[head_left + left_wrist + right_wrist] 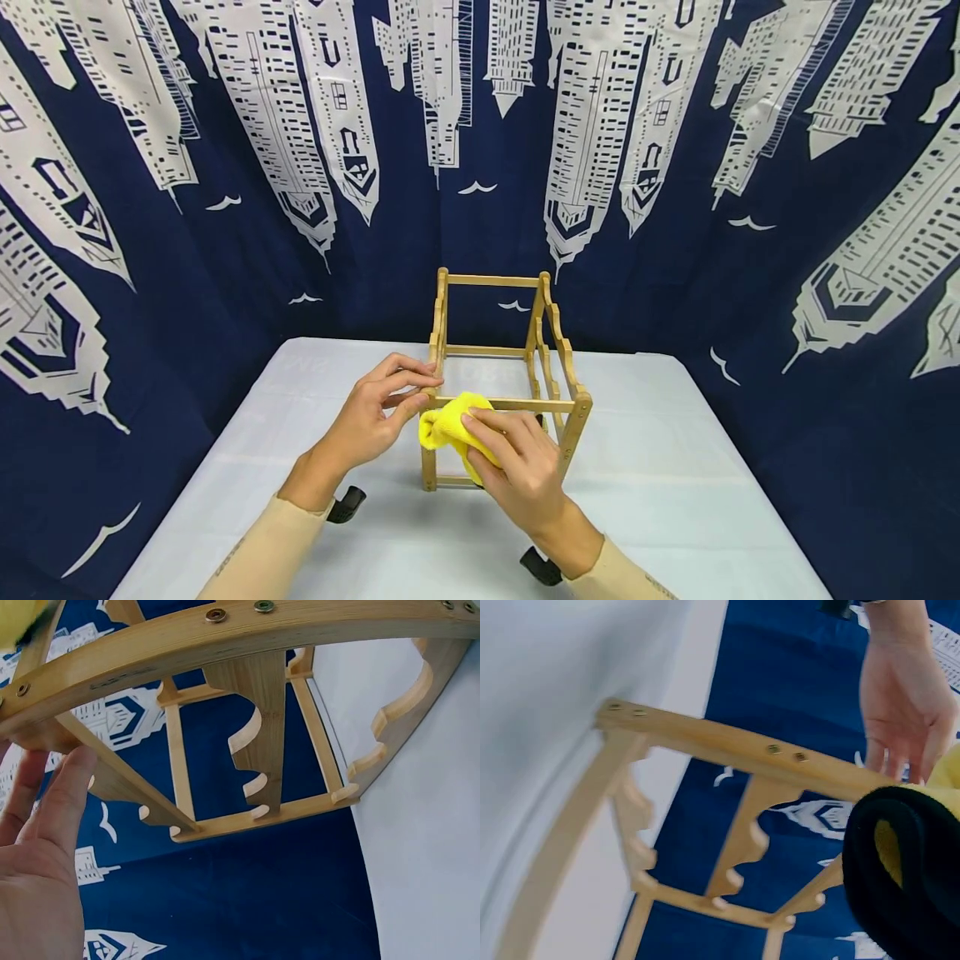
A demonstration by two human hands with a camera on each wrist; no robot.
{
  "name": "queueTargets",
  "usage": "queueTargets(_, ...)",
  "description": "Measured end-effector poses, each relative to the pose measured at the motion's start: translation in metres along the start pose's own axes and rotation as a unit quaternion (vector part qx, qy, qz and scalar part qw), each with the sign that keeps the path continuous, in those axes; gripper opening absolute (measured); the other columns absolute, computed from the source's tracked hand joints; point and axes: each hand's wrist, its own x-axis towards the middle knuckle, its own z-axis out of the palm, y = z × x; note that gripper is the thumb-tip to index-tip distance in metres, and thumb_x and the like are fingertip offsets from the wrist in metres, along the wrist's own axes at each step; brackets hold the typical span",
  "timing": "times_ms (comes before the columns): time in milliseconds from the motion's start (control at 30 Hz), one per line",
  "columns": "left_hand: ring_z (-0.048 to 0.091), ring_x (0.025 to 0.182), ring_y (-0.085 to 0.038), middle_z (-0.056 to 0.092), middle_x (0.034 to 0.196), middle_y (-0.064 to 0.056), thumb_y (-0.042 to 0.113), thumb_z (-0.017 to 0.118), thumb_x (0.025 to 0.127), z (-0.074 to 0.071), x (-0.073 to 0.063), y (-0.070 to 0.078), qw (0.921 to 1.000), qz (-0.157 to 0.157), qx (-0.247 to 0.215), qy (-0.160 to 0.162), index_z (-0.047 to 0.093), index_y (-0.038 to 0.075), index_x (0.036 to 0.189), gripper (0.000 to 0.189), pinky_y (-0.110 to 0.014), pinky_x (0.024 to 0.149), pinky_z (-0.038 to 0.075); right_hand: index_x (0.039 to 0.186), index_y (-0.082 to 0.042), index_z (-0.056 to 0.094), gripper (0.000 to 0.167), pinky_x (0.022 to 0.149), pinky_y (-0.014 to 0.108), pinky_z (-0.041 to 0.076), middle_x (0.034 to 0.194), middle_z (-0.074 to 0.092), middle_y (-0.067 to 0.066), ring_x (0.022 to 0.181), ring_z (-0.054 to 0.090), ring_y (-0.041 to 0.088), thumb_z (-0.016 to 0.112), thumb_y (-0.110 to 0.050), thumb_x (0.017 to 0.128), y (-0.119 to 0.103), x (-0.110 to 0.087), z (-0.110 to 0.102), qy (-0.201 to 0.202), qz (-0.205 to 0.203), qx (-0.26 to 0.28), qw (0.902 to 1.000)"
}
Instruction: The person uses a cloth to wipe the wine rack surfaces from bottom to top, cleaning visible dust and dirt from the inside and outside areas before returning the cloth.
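Note:
A light wooden rack point(566, 433) with scalloped side slats stands on the white table. My left hand point(378, 408) holds its near left top corner, thumb and fingertips against the wood. In the left wrist view, that hand point(45, 825) reaches the corner from below, beside a bar with metal screws. My right hand point(521, 467) grips a bunched yellow cloth point(453, 421) at the left part of the near top rail point(532, 405). The right wrist view shows the folded cloth point(945, 780) with a dark side, close to the end of the screwed bar point(712, 742).
The white table point(675, 483) extends to both sides of the rack. Behind it hangs a dark blue curtain point(405, 250) printed with white upside-down buildings and birds. Black straps point(347, 505) are visible at both wrists.

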Motion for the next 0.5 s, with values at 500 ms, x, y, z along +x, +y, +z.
queueTargets(500,0.081,0.116,-0.023,0.077,0.114,0.001,0.005,0.081,0.109,-0.011,0.008,0.003,0.9994,0.011,0.024,-0.023,0.088,0.018,0.124,0.021,-0.054,0.106,0.072,0.128,-0.008,0.088,0.059,0.076,0.037,0.073,0.121,0.087,0.008,0.09,0.075,0.027,0.11,-0.005,0.073,0.004,-0.003,0.002,-0.101,0.069,-0.091,0.9883)
